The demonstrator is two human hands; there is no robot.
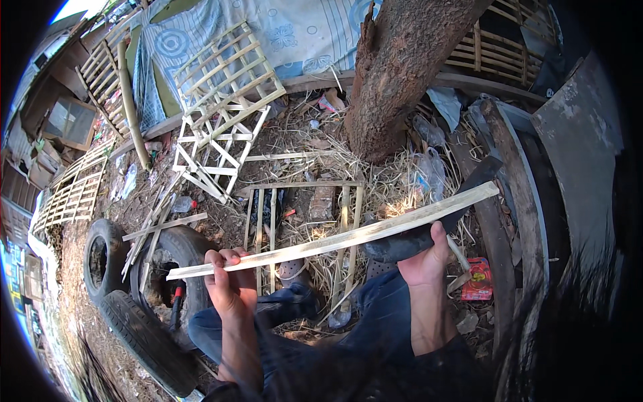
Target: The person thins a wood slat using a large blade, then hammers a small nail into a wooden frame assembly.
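A long pale bamboo strip (335, 240) lies slantwise across the view in both my hands, its right end higher. My left hand (231, 285) is closed round it near its left end, fingertips on top. My right hand (429, 264) grips it farther right, thumb pointing up and fingers partly hidden behind the strip. Just behind the strip is a broad, dark, curved piece (395, 248); I cannot tell whether my right hand touches it. Between my legs and beyond stands a small bamboo frame (305, 185) with upright slats.
Old tyres (140, 345) stand at left, a red-handled tool (177, 301) among them. Bamboo lattices (231, 74) lean on a patterned blue sheet (295, 37). A tree trunk (402, 80) rises ahead. Timber planks (519, 194) and a red packet (477, 280) are at right.
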